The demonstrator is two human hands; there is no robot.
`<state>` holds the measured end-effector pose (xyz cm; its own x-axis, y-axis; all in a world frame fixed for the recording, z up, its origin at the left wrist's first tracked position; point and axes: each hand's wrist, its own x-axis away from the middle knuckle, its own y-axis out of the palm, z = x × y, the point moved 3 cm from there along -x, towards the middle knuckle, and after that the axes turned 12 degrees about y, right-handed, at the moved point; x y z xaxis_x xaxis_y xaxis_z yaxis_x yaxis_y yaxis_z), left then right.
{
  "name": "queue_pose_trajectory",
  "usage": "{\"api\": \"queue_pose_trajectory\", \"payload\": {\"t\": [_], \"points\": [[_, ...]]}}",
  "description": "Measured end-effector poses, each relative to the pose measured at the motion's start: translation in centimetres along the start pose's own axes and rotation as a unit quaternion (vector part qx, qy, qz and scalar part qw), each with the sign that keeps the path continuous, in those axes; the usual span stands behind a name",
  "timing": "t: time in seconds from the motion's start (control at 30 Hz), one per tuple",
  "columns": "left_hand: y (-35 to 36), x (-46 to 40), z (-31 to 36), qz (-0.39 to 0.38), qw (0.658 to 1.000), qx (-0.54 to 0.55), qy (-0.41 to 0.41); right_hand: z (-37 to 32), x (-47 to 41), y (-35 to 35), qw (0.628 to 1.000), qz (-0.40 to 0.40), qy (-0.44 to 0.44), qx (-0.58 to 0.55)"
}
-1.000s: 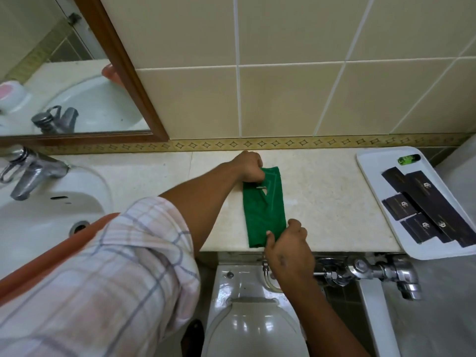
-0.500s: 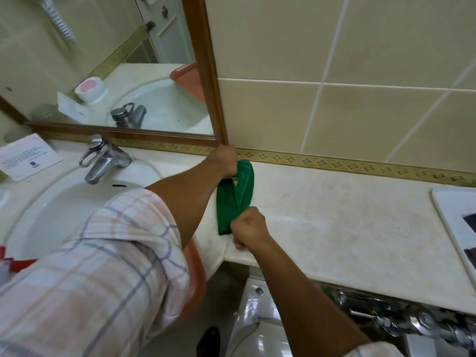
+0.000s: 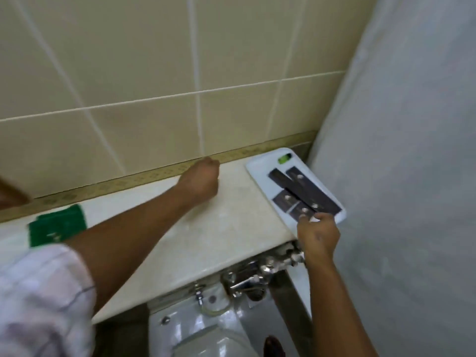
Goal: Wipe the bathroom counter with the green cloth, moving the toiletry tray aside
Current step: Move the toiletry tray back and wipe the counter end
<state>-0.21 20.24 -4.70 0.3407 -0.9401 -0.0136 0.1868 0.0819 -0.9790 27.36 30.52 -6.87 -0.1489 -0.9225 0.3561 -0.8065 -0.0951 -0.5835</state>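
Reaching across the counter (image 3: 206,235), the right hand (image 3: 318,234) pinches the near corner of the white toiletry tray (image 3: 260,171), which overhangs the counter's front edge at the far right. The left hand (image 3: 199,180) is curled and holds nothing, near the back wall. The green cloth (image 3: 58,225) lies flat at the far left, well apart from both hands. A one-corner pull could tip the tray, and the loose dark packets (image 3: 301,191) would likely slide off.
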Motion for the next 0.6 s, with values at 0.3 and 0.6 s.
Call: {"api": "queue_pose_trajectory", "payload": {"t": [0.3, 0.6], "points": [[4.6, -14.9, 8.6, -0.115, 0.992, -0.054, 0.016, 4.6, -8.3, -3.2, 0.990, -0.028, 0.125, -0.058], [5.4, -15.0, 7.6, -0.061, 0.996, -0.070, 0.000, 4.1, -11.4, -3.7, 0.995, -0.002, 0.090, -0.032]]}}
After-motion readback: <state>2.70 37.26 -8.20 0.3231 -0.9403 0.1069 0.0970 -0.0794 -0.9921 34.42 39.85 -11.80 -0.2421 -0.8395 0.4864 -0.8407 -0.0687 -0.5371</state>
